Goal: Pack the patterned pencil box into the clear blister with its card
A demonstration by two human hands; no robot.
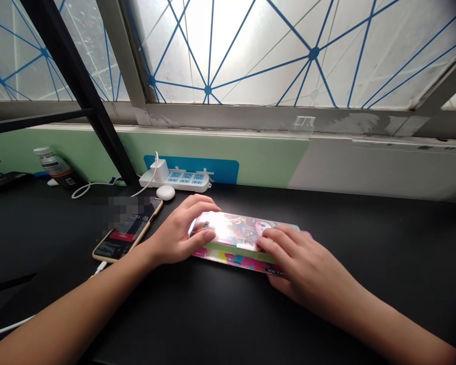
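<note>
Looking forward and down from the head camera, we find a person's two bare hands on a flat printed pencil case (243, 238), which lies lengthwise on a black desk (383, 243) between the forearms. Its lid flares white with window glare, and we make out pink and teal print and a green band along the near side.

The left hand (180, 233) arches over the left end in a narrow clasp, its fingers (201, 204) reaching toward the far edge and its thumb lying along the near side. The right hand (300, 266) lies over the right end, its fingers (277, 238) close together on the lid beside the green band. Its thumb is hidden, so we cannot tell whether it grips or only rests.

Just beside the left wrist we see a smartphone (125, 230) in a gold-edged cover, its lit screen partly blurred, with a white cable (101, 267) at its lower end. Behind the case stand a white power strip (182, 180) with blue sockets and a plugged-in charger (159, 171), with a round white puck (165, 192) just in front. Farther left, a white-capped bottle (55, 167) lies tilted. Above rise a green wall panel (213, 147) and a frosted window (251, 50) crossed by blue lines.
</note>
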